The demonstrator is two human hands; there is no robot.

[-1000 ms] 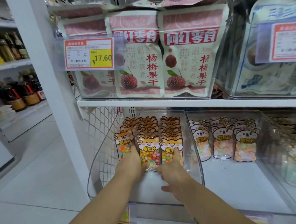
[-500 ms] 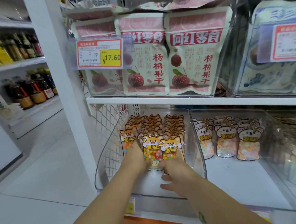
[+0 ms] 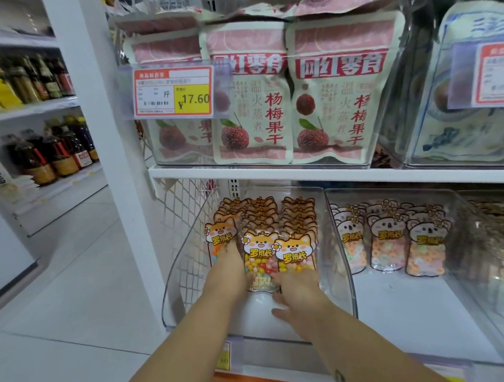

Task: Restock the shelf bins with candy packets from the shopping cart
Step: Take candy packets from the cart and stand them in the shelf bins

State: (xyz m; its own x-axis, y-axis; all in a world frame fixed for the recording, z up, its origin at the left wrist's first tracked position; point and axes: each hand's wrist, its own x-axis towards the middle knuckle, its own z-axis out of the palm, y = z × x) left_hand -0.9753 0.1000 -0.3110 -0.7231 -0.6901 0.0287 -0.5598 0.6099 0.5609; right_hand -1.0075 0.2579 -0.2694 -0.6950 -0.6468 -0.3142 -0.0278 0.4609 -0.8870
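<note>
The left hand [image 3: 228,269] was pushed into the clear bin [image 3: 337,253] between the left and middle rows of fox-faced candy packets [image 3: 261,250]. Its fingers were buried among them, so I could not tell whether they lay straight or curled round a packet. The right hand [image 3: 301,289] showed more: its fingers [image 3: 303,275] were spread and fairly straight, tips against the lower edge of the front packet in the right row, gripping nothing, the thumb out over the bin's bare bottom. The packets stood upright in three rows in the back half of the bin; only the front faces could be read, and those behind showed just their ear-shaped tops. Both forearms ran off the bottom of the view. The neighbouring bin [image 3: 462,209], just beside on the right, held koala packets [image 3: 389,242] toward its back, and beyond it the goods blurred past making out. The shelf board [image 3: 332,177] hung low over both bins, carrying bayberry pouches [image 3: 252,103] partly hidden behind a price tag [image 3: 173,92]. A wire mesh panel [image 3: 185,220] closed the left side next to a white post [image 3: 108,140]. White bin bottom showed in front of the packets in both bins, and pale floor [image 3: 75,287] stretched left toward shelves of bottles [image 3: 53,154].
</note>
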